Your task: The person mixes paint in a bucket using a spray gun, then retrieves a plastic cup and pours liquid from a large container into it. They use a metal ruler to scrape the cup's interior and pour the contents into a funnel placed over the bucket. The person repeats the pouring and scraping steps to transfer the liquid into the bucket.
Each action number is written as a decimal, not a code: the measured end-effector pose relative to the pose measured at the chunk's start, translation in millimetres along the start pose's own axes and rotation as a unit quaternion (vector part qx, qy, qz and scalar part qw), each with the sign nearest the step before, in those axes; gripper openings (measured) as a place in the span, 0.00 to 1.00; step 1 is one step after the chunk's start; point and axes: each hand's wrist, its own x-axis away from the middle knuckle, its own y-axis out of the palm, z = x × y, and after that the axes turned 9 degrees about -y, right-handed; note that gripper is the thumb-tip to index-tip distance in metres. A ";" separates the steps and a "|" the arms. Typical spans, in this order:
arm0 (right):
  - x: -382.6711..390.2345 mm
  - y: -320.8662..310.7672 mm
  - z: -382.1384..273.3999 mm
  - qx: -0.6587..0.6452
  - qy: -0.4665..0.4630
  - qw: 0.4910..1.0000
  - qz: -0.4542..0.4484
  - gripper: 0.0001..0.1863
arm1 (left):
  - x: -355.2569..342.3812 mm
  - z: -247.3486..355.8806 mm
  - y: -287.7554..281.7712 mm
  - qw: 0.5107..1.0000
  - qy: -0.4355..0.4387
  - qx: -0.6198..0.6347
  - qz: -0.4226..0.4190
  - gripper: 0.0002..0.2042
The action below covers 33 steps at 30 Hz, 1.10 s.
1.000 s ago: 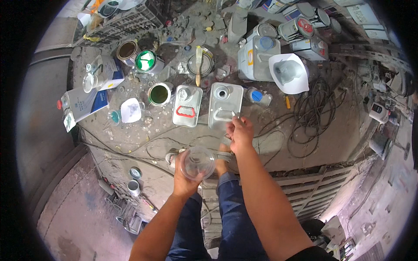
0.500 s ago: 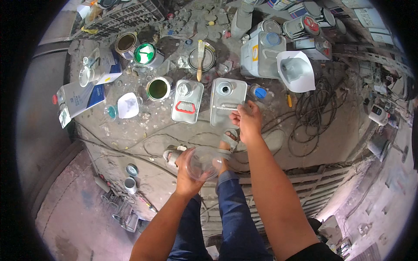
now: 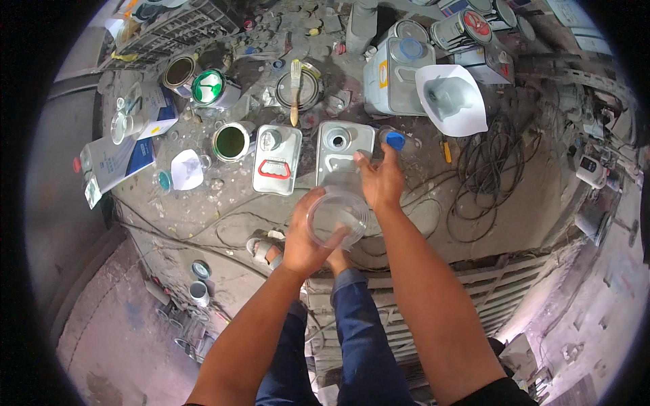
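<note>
My left hand (image 3: 302, 245) holds a clear plastic cup (image 3: 337, 218) above my legs, fingers wrapped round its side. My right hand (image 3: 381, 177) reaches over the right corner of a silver can (image 3: 344, 155) with an uncapped spout, thumb and forefinger apart; whether it touches the metal is unclear. Just beyond the forefinger is a small container with a blue lid (image 3: 395, 139). A second silver can (image 3: 276, 162) with a red handle stands to the left, beside an open tin of dark green paint (image 3: 230, 142).
A brush (image 3: 295, 91) lies across a round tin behind the cans. Open bright-green paint (image 3: 208, 88), a large can (image 3: 393, 88), a white funnel-like sheet (image 3: 452, 101) and coiled black cables (image 3: 491, 179) surround the work spot. A black plastic crate (image 3: 176, 30) is at the back left.
My left hand has moved up and rightward with the cup, closer to the right can. My right hand has moved up to that can's right corner, its forefinger now extended.
</note>
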 end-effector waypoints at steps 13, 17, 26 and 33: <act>134.2 -43.0 126.5 -0.226 0.212 0.936 -0.167 0.29 | -21.4 -6.4 16.3 0.995 -0.086 -0.023 -0.034 0.39; 199.5 -59.0 142.4 -0.048 0.157 0.941 -0.295 0.31 | 3.8 -5.2 -9.2 0.986 -0.130 -0.093 -0.039 0.40; 273.8 -108.8 83.4 0.046 -0.023 0.902 -0.429 0.30 | 152.5 -52.9 -176.3 0.948 -0.201 -0.245 0.012 0.25; 294.8 -118.9 18.6 0.082 -0.088 0.885 -0.449 0.27 | 182.9 -122.1 -359.0 0.864 -0.368 -0.313 0.141 0.10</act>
